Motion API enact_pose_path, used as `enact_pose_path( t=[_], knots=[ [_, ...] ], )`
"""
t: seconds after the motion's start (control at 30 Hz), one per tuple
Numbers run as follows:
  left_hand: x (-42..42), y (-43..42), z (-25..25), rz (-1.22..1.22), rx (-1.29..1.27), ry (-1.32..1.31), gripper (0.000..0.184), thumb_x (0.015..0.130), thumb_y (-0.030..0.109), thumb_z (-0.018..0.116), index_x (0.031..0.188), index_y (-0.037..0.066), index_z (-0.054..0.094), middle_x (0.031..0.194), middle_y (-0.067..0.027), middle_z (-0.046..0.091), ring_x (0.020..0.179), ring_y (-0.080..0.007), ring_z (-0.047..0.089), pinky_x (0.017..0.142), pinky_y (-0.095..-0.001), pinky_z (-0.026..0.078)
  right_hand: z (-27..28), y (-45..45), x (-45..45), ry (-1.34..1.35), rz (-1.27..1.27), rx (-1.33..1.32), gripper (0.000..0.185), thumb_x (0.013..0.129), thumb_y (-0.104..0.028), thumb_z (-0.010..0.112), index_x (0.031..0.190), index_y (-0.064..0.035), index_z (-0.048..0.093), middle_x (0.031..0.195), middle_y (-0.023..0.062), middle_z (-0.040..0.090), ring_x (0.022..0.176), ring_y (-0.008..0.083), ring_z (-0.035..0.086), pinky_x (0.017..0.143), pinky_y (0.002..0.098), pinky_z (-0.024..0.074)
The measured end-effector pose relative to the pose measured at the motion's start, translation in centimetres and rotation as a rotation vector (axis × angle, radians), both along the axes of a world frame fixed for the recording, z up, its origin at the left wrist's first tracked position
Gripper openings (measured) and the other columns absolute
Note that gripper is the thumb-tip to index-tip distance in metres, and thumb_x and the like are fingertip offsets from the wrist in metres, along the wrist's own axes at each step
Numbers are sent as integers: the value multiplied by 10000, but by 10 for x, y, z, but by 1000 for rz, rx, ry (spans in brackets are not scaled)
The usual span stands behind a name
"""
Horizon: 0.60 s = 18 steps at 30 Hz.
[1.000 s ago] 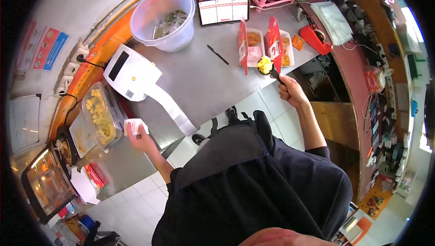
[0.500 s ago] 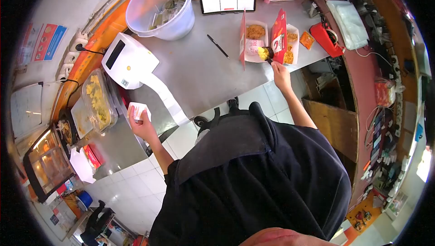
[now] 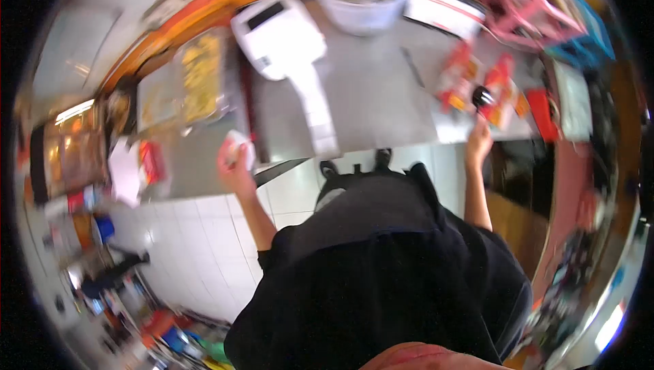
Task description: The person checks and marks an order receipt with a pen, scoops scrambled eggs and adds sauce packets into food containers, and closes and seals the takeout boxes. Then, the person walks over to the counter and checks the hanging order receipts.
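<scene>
1. Clearly, right hand [image 3: 479, 145] grips black scoop [image 3: 482, 96], left hand [image 3: 236, 168] holds small white carton [image 3: 241, 144]
2. Red food boxes [image 3: 455, 78] stand at right on table [image 3: 375, 84], just far of right hand, well apart from left hand
3. Scoop's long axis runs near to far, head by right box [image 3: 501, 76], contact unclear
4. Print on boxes, carton, tablet [image 3: 446, 8] blurred, unreadable

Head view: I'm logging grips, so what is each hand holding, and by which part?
The right hand holds a dark scoop by its handle. The left hand holds a small white container; blur hides exactly which part it grips.
</scene>
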<state>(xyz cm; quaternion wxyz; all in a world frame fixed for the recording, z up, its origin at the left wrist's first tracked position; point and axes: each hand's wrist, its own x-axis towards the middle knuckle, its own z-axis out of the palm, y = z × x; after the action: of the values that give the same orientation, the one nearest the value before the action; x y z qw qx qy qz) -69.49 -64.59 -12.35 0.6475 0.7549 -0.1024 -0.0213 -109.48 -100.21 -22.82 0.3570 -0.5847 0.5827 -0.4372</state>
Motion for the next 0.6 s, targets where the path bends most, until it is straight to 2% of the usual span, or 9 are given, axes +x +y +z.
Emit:
enact_pose_path(
  t=[0.07,0.17,0.27,0.3,0.33,0.37,0.4,0.43,0.6],
  knots=[
    [22,37,-10,39,29,-108,348,766,67,723,1093,27,608,1054,-99,610,910,-167,602,794,-290,516,64,33,62,-347,90,256,319,952,-319,488,1022,-45,637,572,-72,376,446,24,326,396,206,244],
    [25,59,44,63,-76,-9,344,753,33,724,1081,23,619,1006,-96,625,839,-160,625,731,-280,539,96,80,172,-475,518,481,312,955,-320,480,1001,-55,637,555,-87,351,428,17,306,384,204,215],
    [38,76,80,-10,-119,29,469,731,-53,706,1163,11,536,982,-131,628,842,-184,647,741,-281,548,112,146,314,-103,988,283,261,942,-272,511,892,-61,656,544,-65,387,483,38,352,431,238,264],
    [45,81,85,-50,-133,-4,496,728,-66,702,1180,11,513,976,-135,629,856,-193,650,748,-282,548,107,167,367,53,1102,79,224,924,-243,539,905,-45,643,542,19,464,480,96,403,448,275,330],
    [48,84,99,-87,-134,-26,523,725,-78,698,1196,11,490,970,-139,629,870,-201,653,755,-283,548,101,189,413,-6,1116,-183,195,902,-221,559,916,-38,625,614,135,553,496,225,510,498,337,403],
    [53,89,106,-122,-143,11,547,722,-97,689,1205,17,458,992,-153,619,918,-222,652,786,-288,545,101,205,454,1,1094,-224,190,887,-208,563,907,-29,623,734,210,592,636,368,596,570,407,451],
    [57,93,114,-135,-171,4,557,720,-101,688,1212,17,457,1017,-151,610,928,-226,650,793,-291,545,102,219,489,152,1088,-220,209,880,-235,559,906,-44,640,785,219,613,743,405,607,619,444,475],
    [59,95,122,-147,-193,1,567,717,-105,688,1220,16,456,1042,-150,601,938,-230,648,800,-294,545,93,224,522,376,1132,-238,284,881,-313,537,935,-60,654,833,208,637,764,397,622,663,455,498],
    [77,94,149,-236,-190,-96,696,705,-102,705,1309,16,381,1167,-167,543,997,-254,626,838,-330,537,94,218,586,700,1350,-289,412,867,-419,503,940,-43,654,974,196,645,897,379,618,795,458,490]
  ],
)
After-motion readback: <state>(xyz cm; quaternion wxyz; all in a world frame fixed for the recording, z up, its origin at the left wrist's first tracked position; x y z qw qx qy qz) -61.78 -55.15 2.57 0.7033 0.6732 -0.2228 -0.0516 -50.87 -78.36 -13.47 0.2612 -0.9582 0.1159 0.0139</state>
